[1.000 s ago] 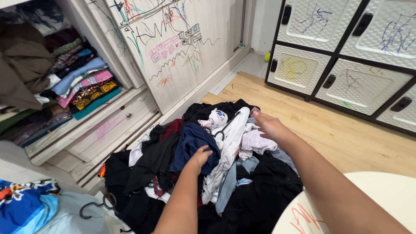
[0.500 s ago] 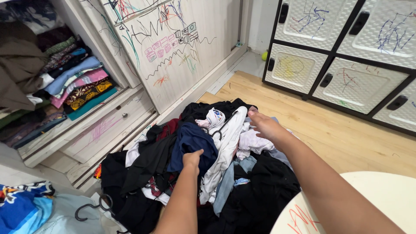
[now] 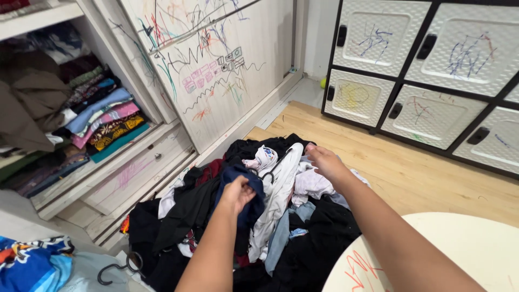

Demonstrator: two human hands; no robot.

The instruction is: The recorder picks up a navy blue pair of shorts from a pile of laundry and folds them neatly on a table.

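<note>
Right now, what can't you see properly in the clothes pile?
Head view only:
- Left hand: fingers sunk in the navy garment, so the grip is unclear.
- Right hand: fingertips curl down over the white cloth; hold unclear.
- Black hanger: partly cut off by the bottom edge.
- Pile's underside: buried.

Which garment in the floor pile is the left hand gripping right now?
The navy blue garment, bunched in the left hand mid-pile; the white garment beside it and the black clothes lie loose.
</note>
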